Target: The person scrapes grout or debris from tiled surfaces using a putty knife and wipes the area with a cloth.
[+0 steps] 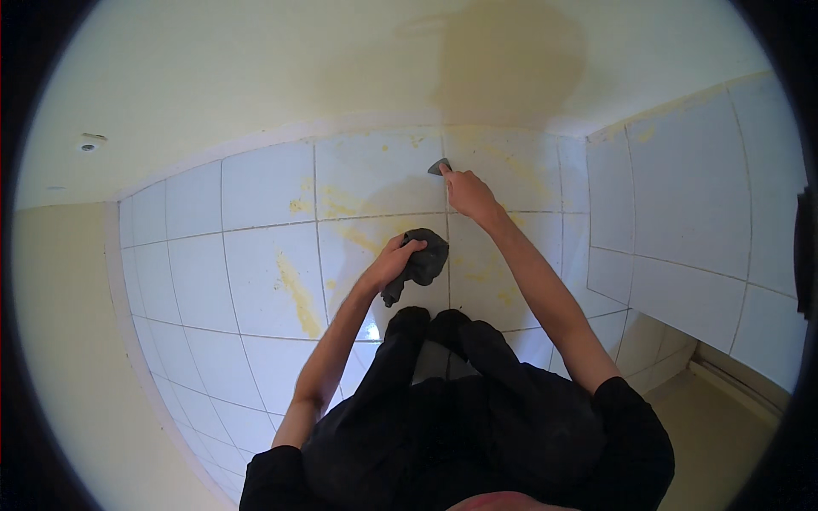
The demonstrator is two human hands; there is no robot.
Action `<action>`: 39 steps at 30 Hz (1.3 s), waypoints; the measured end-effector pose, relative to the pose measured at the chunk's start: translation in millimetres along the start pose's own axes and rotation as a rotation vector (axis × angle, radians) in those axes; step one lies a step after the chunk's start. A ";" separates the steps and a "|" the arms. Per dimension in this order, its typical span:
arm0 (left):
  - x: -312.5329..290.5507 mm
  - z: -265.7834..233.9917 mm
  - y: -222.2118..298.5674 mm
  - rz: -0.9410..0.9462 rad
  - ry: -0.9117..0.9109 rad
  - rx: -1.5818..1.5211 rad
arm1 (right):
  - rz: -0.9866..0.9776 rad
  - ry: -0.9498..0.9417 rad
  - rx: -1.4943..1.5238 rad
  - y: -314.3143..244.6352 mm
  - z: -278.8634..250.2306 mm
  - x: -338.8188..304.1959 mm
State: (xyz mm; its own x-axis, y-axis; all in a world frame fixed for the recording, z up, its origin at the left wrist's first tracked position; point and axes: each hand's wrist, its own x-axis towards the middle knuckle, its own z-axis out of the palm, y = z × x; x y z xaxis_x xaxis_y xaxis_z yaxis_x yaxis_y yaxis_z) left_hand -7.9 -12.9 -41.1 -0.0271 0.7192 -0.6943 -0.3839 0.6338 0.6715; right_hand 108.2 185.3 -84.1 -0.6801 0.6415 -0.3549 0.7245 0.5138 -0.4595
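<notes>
Head: right hand (469,193) clamped on scraper (438,167), handle hidden in the fist. Blade sticks out past the fingertips, far-left of the grip, over white tiles (268,272); contact unclear. Left hand (392,261), nearer and left, clamped on bunched dark cloth (433,258): bulk right of the grip, one end trailing near. Yellow smears (296,294) left of both hands, more around them.

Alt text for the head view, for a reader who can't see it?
A person's right hand holds a small grey flat-bladed tool at white tiles marked with yellow smears, while the left hand grips a bunched dark cloth. The person's dark-clad legs show below, and a shadow falls on the pale wall beyond.
</notes>
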 end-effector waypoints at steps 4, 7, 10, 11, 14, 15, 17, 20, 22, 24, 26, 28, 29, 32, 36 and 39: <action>-2.3 1.2 -0.3 0.009 0.016 -0.042 | 0.006 -0.017 -0.036 -7.1 -7.0 7.1; 0.9 -0.5 -4.1 0.013 0.004 -0.033 | 0.020 -0.027 0.010 -6.2 -8.3 10.0; 2.4 -3.0 -8.1 0.007 -0.011 -0.038 | -0.042 -0.061 -0.050 -6.1 -7.0 12.7; 1.6 -1.7 -7.5 -0.003 -0.018 -0.056 | -0.040 -0.063 -0.051 -7.5 -6.7 11.4; 0.4 0.8 -3.4 0.004 -0.027 -0.051 | -0.040 -0.002 -0.072 -14.5 -0.2 5.1; 0.3 1.9 -3.7 0.004 -0.026 -0.050 | -0.026 -0.021 -0.060 -15.9 2.4 1.7; 0.4 3.4 -2.7 0.023 -0.005 0.002 | -0.012 -0.037 -0.046 -17.3 6.8 0.1; 0.4 3.6 -2.2 -0.001 0.001 -0.011 | -0.039 0.018 -0.039 -19.0 10.0 0.3; 1.6 2.3 -3.0 0.005 -0.018 -0.031 | -0.074 -0.004 -0.066 -23.5 5.9 6.1; 1.4 0.1 -4.4 0.012 -0.034 -0.050 | -0.079 -0.055 -0.083 -29.5 -1.6 9.3; -0.3 2.6 -1.8 -0.017 0.014 0.002 | -0.081 -0.104 -0.102 -33.2 -6.8 12.8; -3.9 4.7 3.6 -0.023 0.011 -0.005 | -0.116 -0.102 -0.125 -36.1 -8.0 15.8; -5.2 5.9 5.6 -0.029 0.007 -0.013 | -0.115 -0.102 -0.126 -35.9 -6.8 15.3; -2.7 4.2 2.1 -0.011 -0.002 0.001 | -0.125 -0.076 -0.124 -39.8 -4.4 14.9; -3.5 3.5 1.4 -0.015 0.019 0.002 | -0.115 -0.105 -0.107 -40.9 -4.7 12.3; -1.4 -1.5 -2.0 -0.007 0.011 -0.008 | -0.138 -0.096 -0.089 -38.7 -2.9 14.6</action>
State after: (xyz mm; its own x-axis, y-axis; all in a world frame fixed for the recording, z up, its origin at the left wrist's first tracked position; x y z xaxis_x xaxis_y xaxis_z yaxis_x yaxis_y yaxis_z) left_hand -8.5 -15.7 -41.9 -0.0344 0.7117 -0.7017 -0.3916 0.6363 0.6646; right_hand 70.5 176.5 -69.1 -0.7780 0.5066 -0.3716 0.6280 0.6444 -0.4364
